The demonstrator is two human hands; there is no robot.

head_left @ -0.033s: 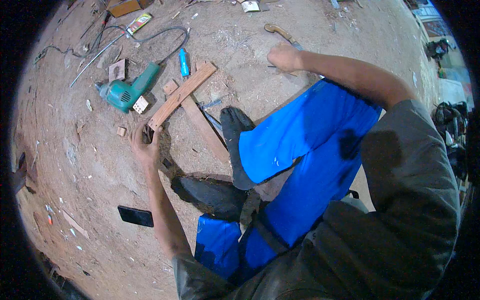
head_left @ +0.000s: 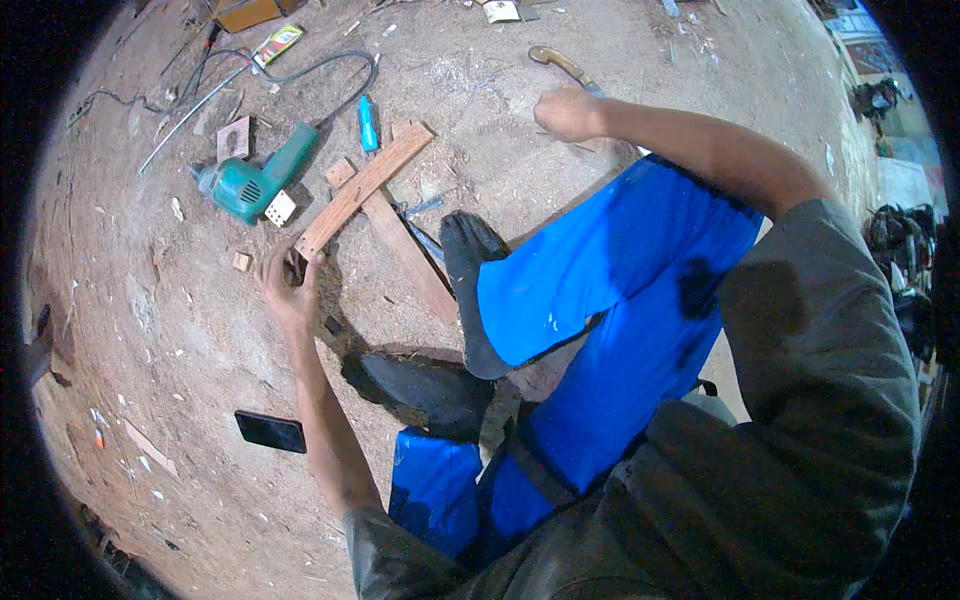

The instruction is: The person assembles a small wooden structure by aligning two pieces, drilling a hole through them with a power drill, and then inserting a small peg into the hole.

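My left hand (head_left: 290,285) pinches the near end of a flat wooden strip (head_left: 365,190) between thumb and fingers. The strip has small holes near its end and lies slantwise across a second, longer wooden strip (head_left: 405,245) on the ground. My right hand (head_left: 570,115) is closed in a fist above the ground, to the right of the strips; what it holds, if anything, is hidden. Just beyond that fist lies a wooden-handled tool (head_left: 560,62) with a metal blade, partly covered by my forearm. A blue-handled tool (head_left: 368,125) lies by the strips' far side.
A green power drill (head_left: 245,188) with a dark cord lies left of the strips, beside a small holed block (head_left: 281,208). Close to my left forearm is a black phone (head_left: 270,432). My feet (head_left: 470,290) rest near the strips. Wood scraps and shavings litter the ground.
A short dark tip that showed beside my right fist is no longer visible. Both hands and the wooden strips keep nearly the same places.
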